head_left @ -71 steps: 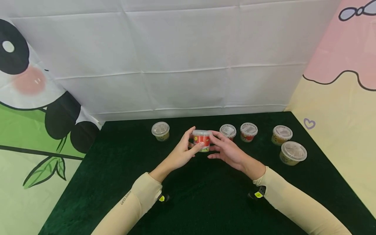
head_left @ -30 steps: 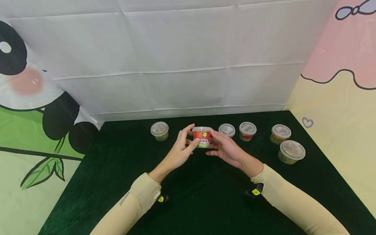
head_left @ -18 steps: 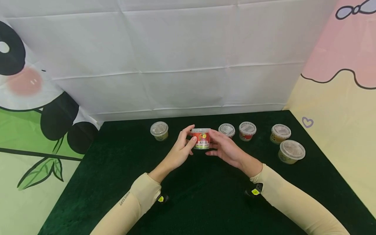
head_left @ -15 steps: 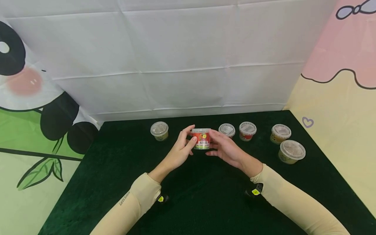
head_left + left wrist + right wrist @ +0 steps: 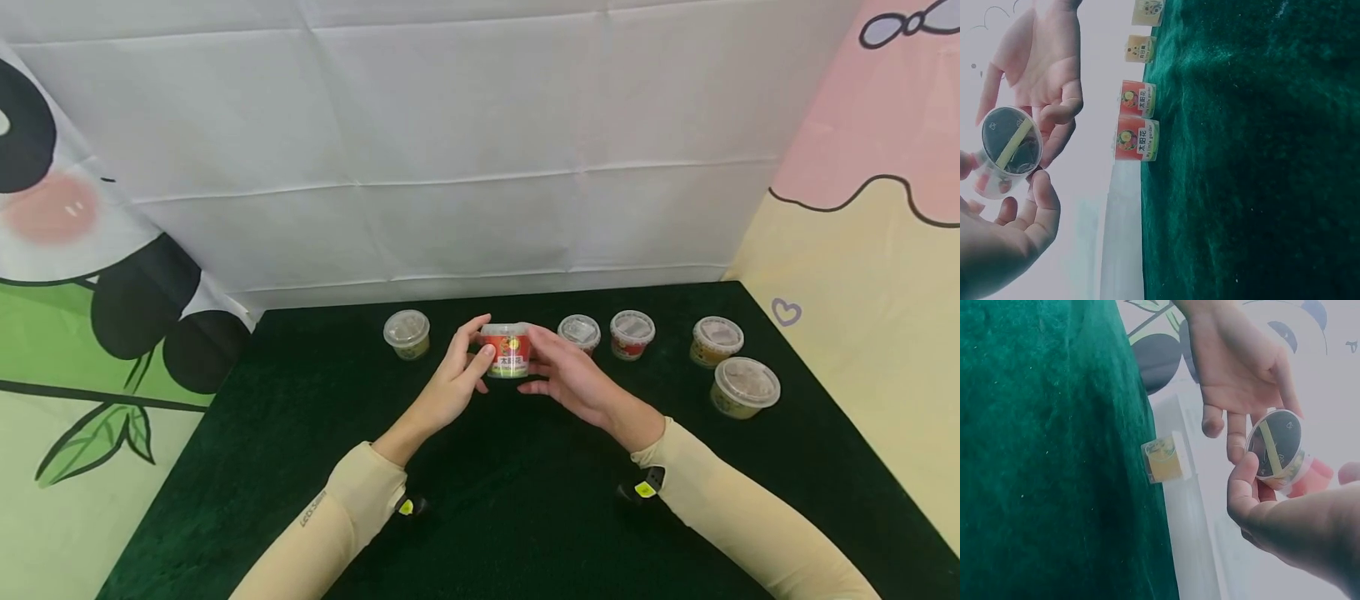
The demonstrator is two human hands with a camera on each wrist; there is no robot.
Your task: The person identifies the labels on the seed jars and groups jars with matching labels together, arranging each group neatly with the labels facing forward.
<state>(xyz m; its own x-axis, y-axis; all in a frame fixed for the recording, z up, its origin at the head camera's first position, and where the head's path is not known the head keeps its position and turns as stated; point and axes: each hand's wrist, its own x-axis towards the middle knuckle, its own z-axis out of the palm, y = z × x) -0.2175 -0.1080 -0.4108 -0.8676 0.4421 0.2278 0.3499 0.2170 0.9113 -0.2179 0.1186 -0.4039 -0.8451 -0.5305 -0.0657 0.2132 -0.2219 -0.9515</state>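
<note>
A small clear plastic cup (image 5: 508, 352) with a red and green label and a pale lid is held up in front of the person, over the table's back half. My left hand (image 5: 447, 390) grips its left side, thumb on the label and fingers behind. At the other side my right hand (image 5: 576, 385) has its fingers curled round the cup near the rim. From below, the wrist views show the cup's dark, round base (image 5: 1012, 140) crossed by a yellowish strip. Part of the cup's back is hidden behind the fingers.
Two more red-label cups, one of them this cup (image 5: 632, 335), stand behind the right hand. Farther right are a yellowish cup (image 5: 717, 342) and a larger lidded tub (image 5: 746, 388). Another cup (image 5: 407, 334) stands back left on the dark green cloth (image 5: 517, 508), before a white backdrop (image 5: 465, 150).
Between both hands, the cup has turned so that its printed label faces the head camera. Hands and cup have shifted slightly left. The cups on the table stay put.
</note>
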